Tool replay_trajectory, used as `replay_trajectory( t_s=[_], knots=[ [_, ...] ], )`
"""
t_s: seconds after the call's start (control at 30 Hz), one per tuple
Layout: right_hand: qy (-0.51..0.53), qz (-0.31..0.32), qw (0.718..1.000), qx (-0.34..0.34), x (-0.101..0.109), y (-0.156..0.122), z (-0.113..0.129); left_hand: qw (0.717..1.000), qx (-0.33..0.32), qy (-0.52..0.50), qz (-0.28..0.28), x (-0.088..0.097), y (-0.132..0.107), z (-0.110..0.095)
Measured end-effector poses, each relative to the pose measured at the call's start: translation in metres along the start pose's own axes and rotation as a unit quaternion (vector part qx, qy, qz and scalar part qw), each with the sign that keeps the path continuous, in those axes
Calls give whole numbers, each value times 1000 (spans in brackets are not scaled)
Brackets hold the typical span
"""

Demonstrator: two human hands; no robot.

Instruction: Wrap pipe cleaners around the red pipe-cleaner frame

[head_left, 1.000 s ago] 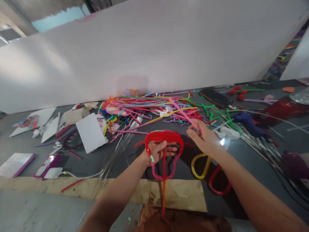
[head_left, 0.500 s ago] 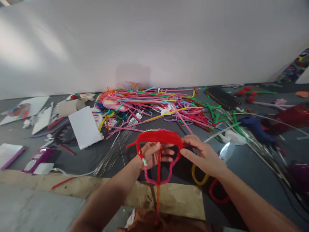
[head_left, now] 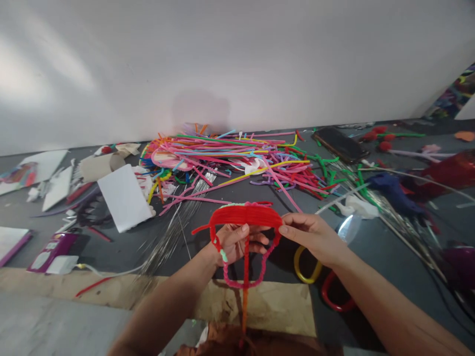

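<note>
1. The red pipe-cleaner frame (head_left: 245, 216) is held up over the desk (head_left: 393, 247), close in front of the body. It's got a thick red arch on top, a pink loop (head_left: 261, 277) hanging under it, and a red-orange stem running down the middle.
2. The left hand (head_left: 234, 241) is closed round the stem right under the arch with the fingers curled, so that's the anchor.
3. The right hand (head_left: 315, 236) is pinched onto the arch's right end, thumb and fingertips together on the fuzzy wire.
4. Best guess at the step: the right corner, where the arch meets the pink loop, is being pressed or twisted into shape.
5. For any further bending, a firm left grip is called for so the arch isn't skewed, plus small pinches rather than big pulls.
6. Spare stuff is scattered close by:
   - The pile of pipe cleaners (head_left: 237, 158) is heaped further back.
   - A yellow loop (head_left: 302, 269) and a red loop (head_left: 334, 299) are lying just under the right wrist.
   - Thin wires (head_left: 178, 227) are fanned out to the left.
</note>
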State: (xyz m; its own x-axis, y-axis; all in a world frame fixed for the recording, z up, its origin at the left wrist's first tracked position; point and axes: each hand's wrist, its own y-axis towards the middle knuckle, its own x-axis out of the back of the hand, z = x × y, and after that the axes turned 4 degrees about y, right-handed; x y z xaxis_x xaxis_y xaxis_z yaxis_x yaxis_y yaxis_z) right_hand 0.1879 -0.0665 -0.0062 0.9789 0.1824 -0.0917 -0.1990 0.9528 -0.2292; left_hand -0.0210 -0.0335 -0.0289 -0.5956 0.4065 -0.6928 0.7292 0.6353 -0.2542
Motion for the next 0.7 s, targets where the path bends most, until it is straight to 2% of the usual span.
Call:
replay_trajectory(
  t_s=[0.17,0.4,0.6,0.7],
  knots=[
    [7,0,1000,-11,0,-1,-1,1000,-7,-16,10,1,1,0],
    [20,-17,1000,-1,6,-1,-6,999,-17,-35,-8,3,2,-1],
    [11,24,999,-23,2,-2,-4,999,-7,-23,-21,3,3,1],
    [18,1,1000,-22,0,-2,-4,1000,-5,-18,-15,2,3,1]
  ],
)
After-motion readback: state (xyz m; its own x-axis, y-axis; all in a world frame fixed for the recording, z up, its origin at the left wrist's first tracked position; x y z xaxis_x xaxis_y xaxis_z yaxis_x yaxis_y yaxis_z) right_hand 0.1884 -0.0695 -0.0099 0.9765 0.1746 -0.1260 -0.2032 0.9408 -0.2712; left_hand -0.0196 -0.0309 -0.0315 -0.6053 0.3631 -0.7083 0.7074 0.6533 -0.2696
